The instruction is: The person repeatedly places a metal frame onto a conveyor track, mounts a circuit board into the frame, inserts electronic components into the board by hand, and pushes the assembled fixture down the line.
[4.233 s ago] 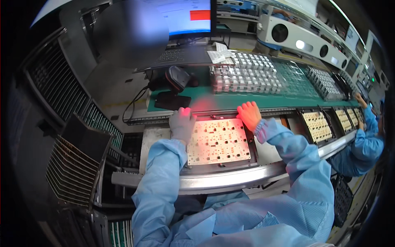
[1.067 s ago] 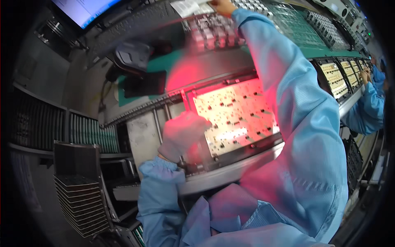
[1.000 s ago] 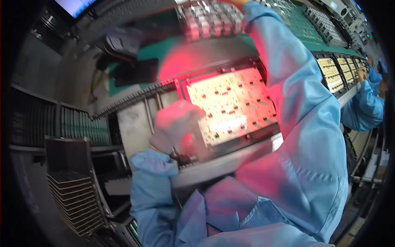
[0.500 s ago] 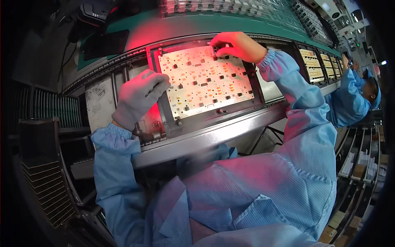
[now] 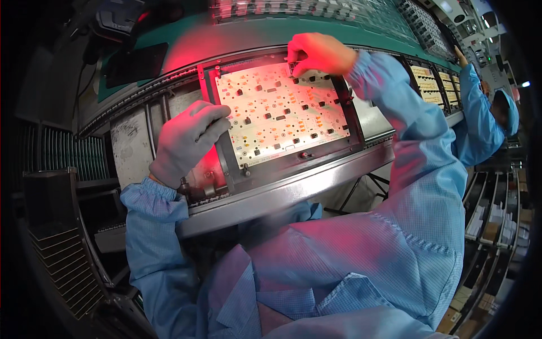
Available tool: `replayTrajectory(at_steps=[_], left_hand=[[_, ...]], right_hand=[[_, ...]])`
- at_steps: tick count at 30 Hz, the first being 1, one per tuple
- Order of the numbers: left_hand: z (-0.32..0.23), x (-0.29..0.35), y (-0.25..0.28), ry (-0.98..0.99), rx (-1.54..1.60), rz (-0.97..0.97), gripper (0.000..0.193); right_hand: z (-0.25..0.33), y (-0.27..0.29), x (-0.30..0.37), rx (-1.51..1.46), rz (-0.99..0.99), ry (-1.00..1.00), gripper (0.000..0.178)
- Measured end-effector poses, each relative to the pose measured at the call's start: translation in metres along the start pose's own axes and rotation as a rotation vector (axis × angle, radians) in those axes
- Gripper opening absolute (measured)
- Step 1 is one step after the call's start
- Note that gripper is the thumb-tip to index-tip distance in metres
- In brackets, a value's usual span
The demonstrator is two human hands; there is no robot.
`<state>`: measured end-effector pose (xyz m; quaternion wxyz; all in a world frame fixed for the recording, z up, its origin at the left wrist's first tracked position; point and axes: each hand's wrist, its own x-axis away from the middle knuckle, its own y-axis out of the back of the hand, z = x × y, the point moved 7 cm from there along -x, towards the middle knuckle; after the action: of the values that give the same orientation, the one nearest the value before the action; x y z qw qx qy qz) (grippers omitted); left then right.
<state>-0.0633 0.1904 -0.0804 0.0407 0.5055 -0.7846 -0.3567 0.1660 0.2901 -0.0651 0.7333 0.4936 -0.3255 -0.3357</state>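
Note:
A pale circuit board (image 5: 262,135), dotted with small black and orange parts, sits in a dark carrier frame (image 5: 333,148) on the conveyor. My right hand (image 5: 323,53), bare, is at the board's far edge. Between its thumb and finger is a small black component (image 5: 293,66), partly covered by the fingers. My left hand (image 5: 189,135) wears a grey glove. Its fingers are bent and drawn together, with the tips at the board's left edge; whether they hold anything is hidden.
A metal conveyor rail (image 5: 293,185) runs along the near side. Beyond lies a green mat (image 5: 226,35) with clear trays (image 5: 316,10) of parts. More boards (image 5: 426,85) sit farther right on the line, where another person (image 5: 485,127) works. Slotted racks (image 5: 56,248) stand at left.
My left hand's fingertips have straightened a little at the board's left edge. My right hand has shifted slightly, its wrist higher, still at the same spot. The other person's arm has risen.

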Motion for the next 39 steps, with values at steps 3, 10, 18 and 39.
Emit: replayTrajectory(at_steps=[3, 10, 18, 39], left_hand=[[-0.003, -0.006, -0.005, -0.037, -0.015, 0.015, 0.020], [-0.014, -0.012, -0.011, -0.133, -0.074, 0.016, 0.023], [-0.014, -0.020, -0.009, -0.107, -0.151, 0.103, 0.027], [-0.005, 0.007, -0.008, -0.186, -0.235, 0.145, 0.033]], right_hand=[[-0.036, -0.018, -0.032, -0.251, 0.480, -0.216, 0.024], [-0.038, -0.002, -0.024, -0.202, 0.517, 0.033, 0.013], [-0.264, 0.153, -0.039, 0.699, -0.653, -0.448, 0.031], [0.022, 0.008, 0.061, -0.372, -0.020, 0.200, 0.024]])
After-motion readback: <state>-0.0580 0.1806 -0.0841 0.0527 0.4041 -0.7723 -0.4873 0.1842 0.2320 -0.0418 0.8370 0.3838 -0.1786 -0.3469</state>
